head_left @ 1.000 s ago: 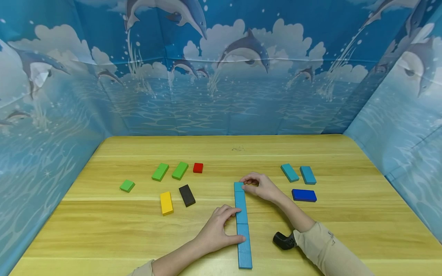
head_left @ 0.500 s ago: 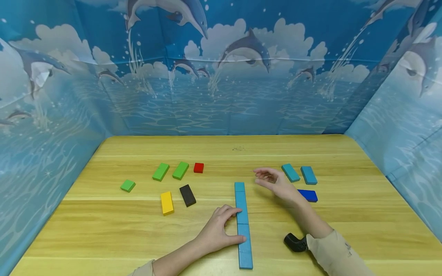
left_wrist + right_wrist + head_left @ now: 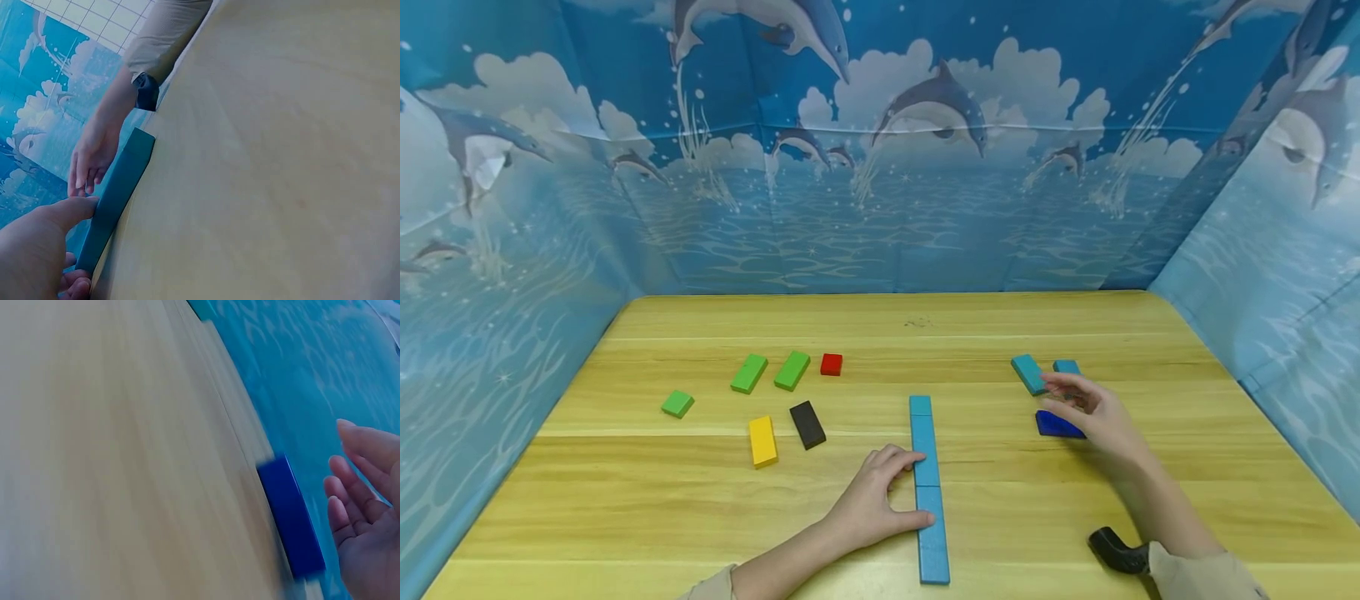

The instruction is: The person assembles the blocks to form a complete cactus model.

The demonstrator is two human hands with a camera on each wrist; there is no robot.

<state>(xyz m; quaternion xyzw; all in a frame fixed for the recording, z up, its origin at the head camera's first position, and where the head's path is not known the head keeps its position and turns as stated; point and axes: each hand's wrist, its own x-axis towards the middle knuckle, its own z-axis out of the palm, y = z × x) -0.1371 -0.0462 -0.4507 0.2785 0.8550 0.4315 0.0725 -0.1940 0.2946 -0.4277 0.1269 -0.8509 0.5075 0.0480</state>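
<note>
A straight row of light blue blocks (image 3: 934,550) runs away from the front of the table, two long pieces with a short one at the far end. My left hand (image 3: 868,504) rests on it from the left, thumb on the nearer long block and index finger on the middle one. My right hand (image 3: 1093,417) holds nothing; its fingers are spread and loosely bent over the dark blue block (image 3: 1056,424), which it partly covers. Just beyond those fingers lie two more light blue blocks, the left one (image 3: 1027,373) and the partly hidden right one (image 3: 1065,366).
On the left side lie several green blocks (image 3: 749,373), a red square block (image 3: 831,364), a yellow block (image 3: 763,442) and a black block (image 3: 807,424). A black device (image 3: 1116,550) sits at the right sleeve. A dolphin-print curtain (image 3: 880,208) borders the wooden table.
My right hand has left the far end of the light blue row and moved right, to above the dark blue block. My left hand has stayed in place on the row.
</note>
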